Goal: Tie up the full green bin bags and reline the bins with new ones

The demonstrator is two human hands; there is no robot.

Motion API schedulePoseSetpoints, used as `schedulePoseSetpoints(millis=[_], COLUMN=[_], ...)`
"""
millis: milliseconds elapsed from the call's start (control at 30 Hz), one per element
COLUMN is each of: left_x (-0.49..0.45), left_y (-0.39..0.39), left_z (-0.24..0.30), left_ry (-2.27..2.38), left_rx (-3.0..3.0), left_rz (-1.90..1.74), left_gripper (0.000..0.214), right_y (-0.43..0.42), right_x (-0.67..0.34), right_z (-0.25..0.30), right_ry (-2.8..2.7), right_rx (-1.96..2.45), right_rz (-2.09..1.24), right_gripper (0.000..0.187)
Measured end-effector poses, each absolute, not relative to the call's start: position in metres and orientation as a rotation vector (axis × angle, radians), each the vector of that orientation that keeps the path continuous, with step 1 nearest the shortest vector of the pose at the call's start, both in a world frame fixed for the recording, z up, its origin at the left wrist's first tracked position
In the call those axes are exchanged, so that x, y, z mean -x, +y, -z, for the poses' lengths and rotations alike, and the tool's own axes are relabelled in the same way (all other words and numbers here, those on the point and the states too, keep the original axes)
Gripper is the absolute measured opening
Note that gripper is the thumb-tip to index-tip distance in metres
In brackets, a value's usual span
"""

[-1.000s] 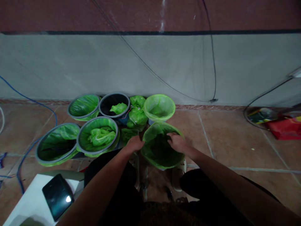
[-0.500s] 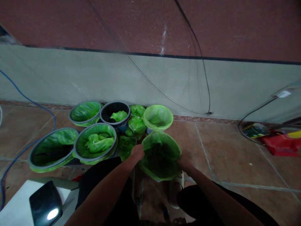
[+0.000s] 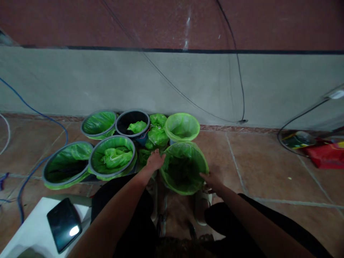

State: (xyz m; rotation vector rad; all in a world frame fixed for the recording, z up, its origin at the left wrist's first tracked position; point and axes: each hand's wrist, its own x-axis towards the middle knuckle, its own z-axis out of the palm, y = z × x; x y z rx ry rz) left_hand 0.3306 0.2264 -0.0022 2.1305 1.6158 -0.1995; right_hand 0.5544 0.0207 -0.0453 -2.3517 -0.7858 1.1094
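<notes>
Between my feet stands a round bin (image 3: pixel 185 172) lined with a light green plastic bag folded over its rim. At the bin's left rim, my left hand (image 3: pixel 155 160) is open, with its fingers loosened and apart. My right hand (image 3: pixel 212 182) grips the right rim, one digit over the edge and the others outside. Directly behind is another bin (image 3: pixel 182 127) with a green liner, against the wall. A crumpled green bag (image 3: pixel 157 134) lies left of it. The bottom of the near bin is dark.
Several grey-rimmed bins stand at the left, including one with a bunched green bag (image 3: pixel 116 157) inside. A phone (image 3: pixel 64 224) lies on a white surface (image 3: pixel 29 227). A blue cable (image 3: pixel 29 177) crosses the tiled floor. At the right lies a red bag (image 3: pixel 326 154) by a black cord.
My left hand has loosened from the rim, its fingers spreading. My right hand has shifted slightly up along the right rim. The bin sits slightly higher in view, as the camera has tilted.
</notes>
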Motion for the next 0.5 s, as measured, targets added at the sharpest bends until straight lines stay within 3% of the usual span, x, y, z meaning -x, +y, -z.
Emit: schedulePoseSetpoints(millis=[133,300,500], left_x=[-0.320,-0.318,-0.316], left_y=[0.200,0.142,0.126], left_z=[-0.017,-0.016,0.012], left_ry=[1.116,0.363,0.220], left_rx=[-2.412,-2.610,-2.886], left_rz=[0.026,0.232,0.407], left_gripper=[0.031,0.025,0.015], right_y=[0.025,0.019,0.015], right_x=[-0.569,-0.531,-0.504], right_z=[0.021,0.008,0.019], right_ry=[-1.246,-1.905,-2.446], right_rx=[2.485,2.033,1.961], right_rz=[-0.715,-0.917,-0.836], right_gripper=[0.033,0.028,0.019])
